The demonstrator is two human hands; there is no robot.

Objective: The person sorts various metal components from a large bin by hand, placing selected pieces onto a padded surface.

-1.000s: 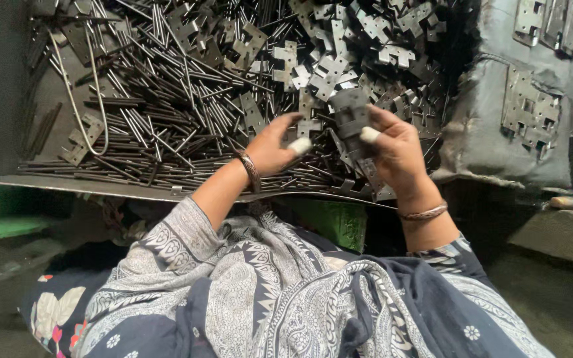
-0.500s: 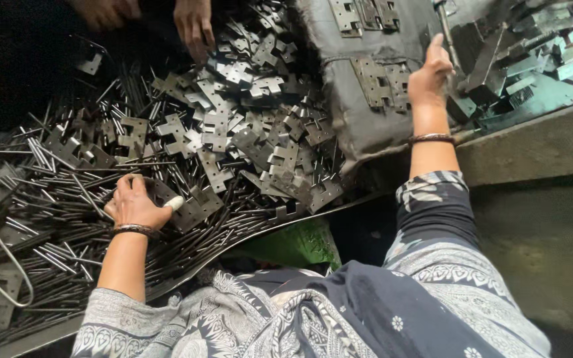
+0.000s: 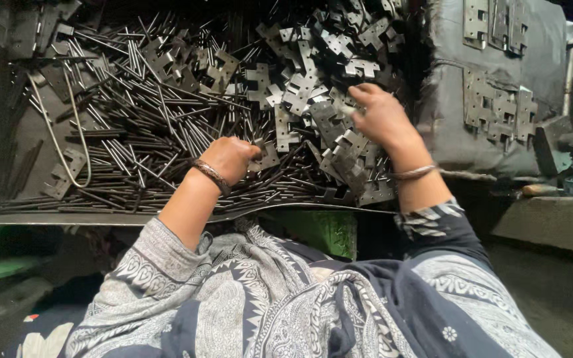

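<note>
Sorting through loose metal parts looks like the step in hand: both hands are down in a heap of notched hinge plates (image 3: 313,99) and thin steel pins (image 3: 134,146) spread over a flat metal tray (image 3: 101,217) across the upper half of the frame.

The left hand (image 3: 230,159), near the middle of the frame, is curled almost into a fist with its knuckles resting on the pins; its fingertips press at a single hinge plate (image 3: 268,158) just to the right of it. Whether something is pinched inside the curl cannot be told.

The right hand (image 3: 381,116), right of centre, lies palm down with fingers loosely bent and reaching left onto the plate heap; thumb and forefinger seem to nip the edge of a plate (image 3: 339,109), though the grip itself is hard to make out.

As a judgement, any pick from here calls for teasing one plate free of its interlocked neighbours without dragging pins along.

A bent wire loop (image 3: 67,139) lies at the left of the tray. At the upper right, a grey sack (image 3: 445,132) carries several joined hinges (image 3: 499,109) laid flat.
</note>
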